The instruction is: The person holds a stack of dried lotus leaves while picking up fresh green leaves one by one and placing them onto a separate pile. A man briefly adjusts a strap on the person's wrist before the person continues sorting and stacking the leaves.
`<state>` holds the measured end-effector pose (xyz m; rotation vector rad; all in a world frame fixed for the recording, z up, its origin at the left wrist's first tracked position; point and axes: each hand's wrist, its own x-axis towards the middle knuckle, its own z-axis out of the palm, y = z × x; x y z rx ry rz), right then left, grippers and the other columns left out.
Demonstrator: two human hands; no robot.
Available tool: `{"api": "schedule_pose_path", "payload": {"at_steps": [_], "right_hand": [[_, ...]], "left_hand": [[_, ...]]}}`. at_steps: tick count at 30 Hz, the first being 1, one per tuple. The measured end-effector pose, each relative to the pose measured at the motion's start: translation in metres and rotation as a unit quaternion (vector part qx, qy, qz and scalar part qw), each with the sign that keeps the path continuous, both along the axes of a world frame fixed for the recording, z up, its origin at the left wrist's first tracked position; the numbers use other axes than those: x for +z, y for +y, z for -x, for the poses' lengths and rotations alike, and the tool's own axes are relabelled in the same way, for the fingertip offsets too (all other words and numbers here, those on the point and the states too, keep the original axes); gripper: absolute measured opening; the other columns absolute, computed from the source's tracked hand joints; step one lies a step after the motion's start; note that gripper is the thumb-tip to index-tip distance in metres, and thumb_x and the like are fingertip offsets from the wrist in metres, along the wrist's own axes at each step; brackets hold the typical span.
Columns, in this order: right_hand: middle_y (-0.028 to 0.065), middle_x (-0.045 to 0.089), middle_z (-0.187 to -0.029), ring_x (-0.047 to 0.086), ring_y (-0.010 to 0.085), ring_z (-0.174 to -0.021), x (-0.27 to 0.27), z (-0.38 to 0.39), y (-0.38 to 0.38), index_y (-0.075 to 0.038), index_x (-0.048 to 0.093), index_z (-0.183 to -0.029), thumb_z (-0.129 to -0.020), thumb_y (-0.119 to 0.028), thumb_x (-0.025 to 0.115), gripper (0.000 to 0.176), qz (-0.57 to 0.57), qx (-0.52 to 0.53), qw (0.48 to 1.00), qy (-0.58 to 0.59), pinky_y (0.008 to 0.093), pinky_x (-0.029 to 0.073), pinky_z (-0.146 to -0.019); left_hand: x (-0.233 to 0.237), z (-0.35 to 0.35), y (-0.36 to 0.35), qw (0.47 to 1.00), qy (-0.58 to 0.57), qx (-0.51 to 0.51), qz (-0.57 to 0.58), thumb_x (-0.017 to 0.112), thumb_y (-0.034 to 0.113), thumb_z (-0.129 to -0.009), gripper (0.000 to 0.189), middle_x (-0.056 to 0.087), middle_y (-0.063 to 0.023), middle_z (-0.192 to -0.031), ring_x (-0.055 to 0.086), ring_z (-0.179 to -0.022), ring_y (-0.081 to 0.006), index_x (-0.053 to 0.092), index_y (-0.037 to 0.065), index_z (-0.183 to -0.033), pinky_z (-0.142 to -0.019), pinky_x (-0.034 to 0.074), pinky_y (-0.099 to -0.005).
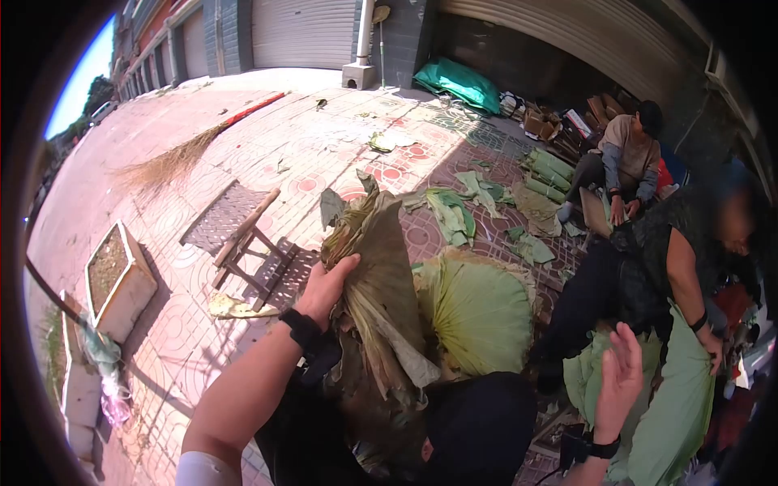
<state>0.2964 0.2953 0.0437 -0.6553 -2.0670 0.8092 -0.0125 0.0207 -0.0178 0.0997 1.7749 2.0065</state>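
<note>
My left hand (326, 285) clamps its fingers on the dried leaf bundle (382, 271), left of the broad green leaf (482, 312); my right hand's (617, 389) fingers extend, empty. Probably light, brittle: grip the gathered folds.

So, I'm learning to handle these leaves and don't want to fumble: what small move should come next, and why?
Probably bring the right hand across to support the lower part of the brownish leaf bundle. Only the left hand grips it, near the top, while loose edges hang and spread below; the right hand is raised, fingers apart from the bundle, and seems free.
</note>
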Motion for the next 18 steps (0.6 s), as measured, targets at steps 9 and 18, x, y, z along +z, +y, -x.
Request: {"api": "schedule_pose_path", "payload": {"at_steps": [9,18], "right_hand": [[0.0306,0.026,-0.142,0.033,0.0374,-0.131,-0.040,0.206,-0.095,0.009,0.014,-0.140,-0.069,-0.052,0.073,0.111,0.114,0.436,0.860,-0.240,0.0377,0.031,-0.105],[0.0289,0.036,-0.137,0.035,0.0326,-0.131,-0.073,0.229,-0.115,0.010,0.013,-0.140,-0.079,-0.045,0.067,0.098,0.144,0.433,0.874,-0.165,0.0350,0.033,-0.103]], "left_hand": [[0.018,-0.023,0.014,0.996,0.043,-0.067,-0.045,0.065,0.036,-0.084,0.056,0.058,-0.0123,-0.110,0.057,-0.099,-0.0162,0.049,-0.006,-0.117,-0.083,0.048,-0.0308],[0.012,-0.010,0.005,0.994,0.024,-0.100,-0.046,0.069,0.048,-0.079,0.073,0.057,-0.0124,-0.108,0.056,-0.095,-0.0156,0.045,-0.009,-0.118,-0.081,0.047,-0.0281]]}}
